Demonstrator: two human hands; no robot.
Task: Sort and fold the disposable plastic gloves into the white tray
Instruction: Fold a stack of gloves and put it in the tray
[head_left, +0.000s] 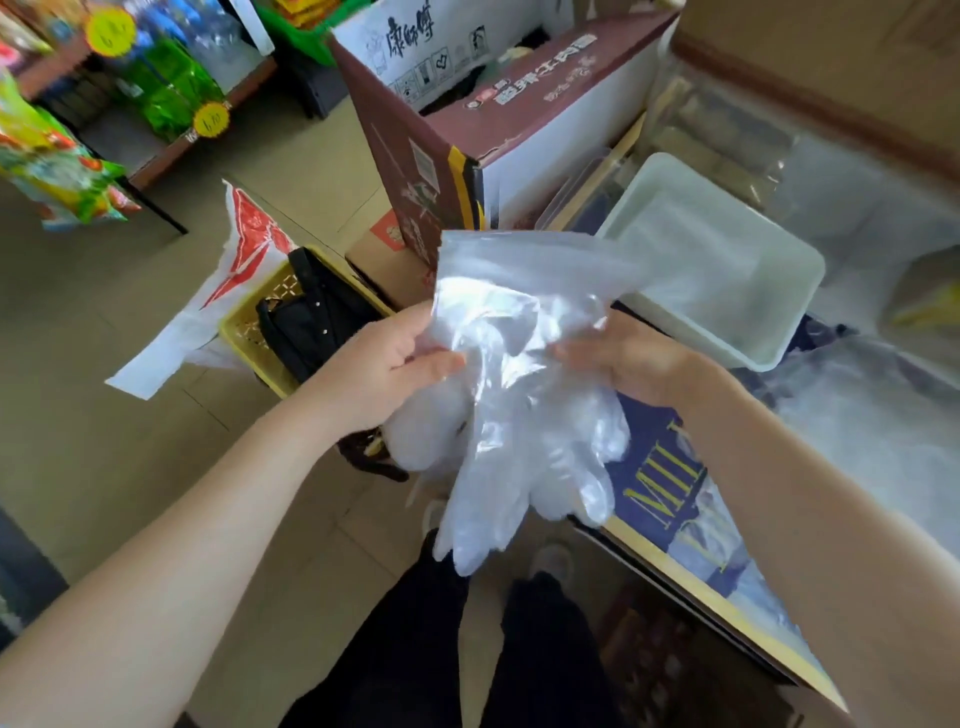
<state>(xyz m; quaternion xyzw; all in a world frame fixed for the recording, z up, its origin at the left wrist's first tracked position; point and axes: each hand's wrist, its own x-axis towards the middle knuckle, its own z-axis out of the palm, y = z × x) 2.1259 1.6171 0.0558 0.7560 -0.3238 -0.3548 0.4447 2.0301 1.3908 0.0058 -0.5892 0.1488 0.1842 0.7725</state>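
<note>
A clear disposable plastic glove (524, 410) hangs in the air between both hands, cuff up and fingers pointing down toward my legs. My left hand (384, 369) pinches its left edge between thumb and fingers. My right hand (628, 358) grips the right side, partly hidden behind the crumpled film. The white tray (779, 343) lies just right of and beyond the hands, with some clear plastic film resting inside it. A loose heap of clear plastic (872, 415) lies to the right of the tray.
A dark red carton (467, 135) stands behind the glove. A yellow basket (244, 332) holding a black bag sits on the floor at left, next to a red-and-white plastic bag (208, 301). A blue printed box (670, 493) lies under my right arm. Shop shelves stand at far left.
</note>
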